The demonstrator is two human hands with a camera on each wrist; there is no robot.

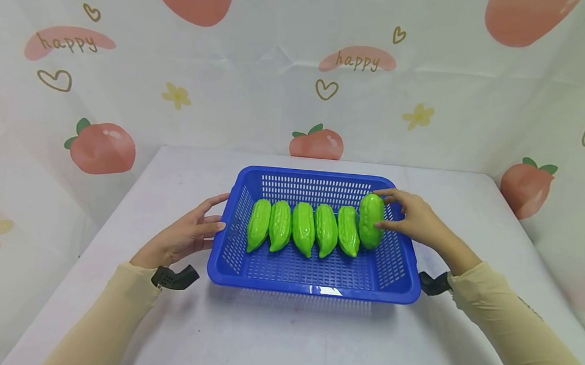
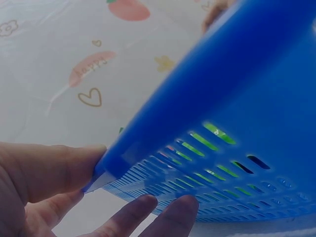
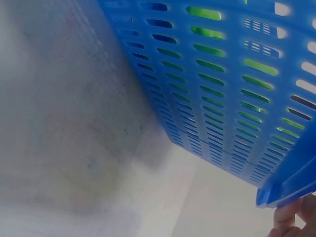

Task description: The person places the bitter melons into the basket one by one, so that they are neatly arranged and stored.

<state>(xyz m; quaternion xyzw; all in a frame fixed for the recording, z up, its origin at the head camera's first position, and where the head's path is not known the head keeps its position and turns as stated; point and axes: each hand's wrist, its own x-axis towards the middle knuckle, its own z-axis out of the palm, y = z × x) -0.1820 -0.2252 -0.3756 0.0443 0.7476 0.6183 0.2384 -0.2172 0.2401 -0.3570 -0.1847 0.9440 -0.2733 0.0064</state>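
Observation:
A blue plastic basket [image 1: 269, 286] with slotted walls stands on the table, holding several glossy green bitter melons [image 1: 303, 229] laid side by side in a row. My left hand [image 1: 185, 237] grips the basket's left rim; in the left wrist view its thumb [image 2: 64, 165] lies at the rim, with other fingers under it beside the slotted wall. Over the basket's right side, my right hand [image 1: 416, 218] pinches the rightmost bitter melon [image 1: 370, 226], thumb on its side and fingers near its upper end. This one sits higher and more upright than the others. The right wrist view shows mostly the basket's outer wall [image 3: 197, 113].
A white-covered table [image 1: 269, 347] extends around the basket. Behind it hangs a pale cloth backdrop [image 1: 258, 99] printed with peaches, hearts and flowers. Dark wrist straps [image 1: 175, 277] are worn below both hands, close to the basket's sides.

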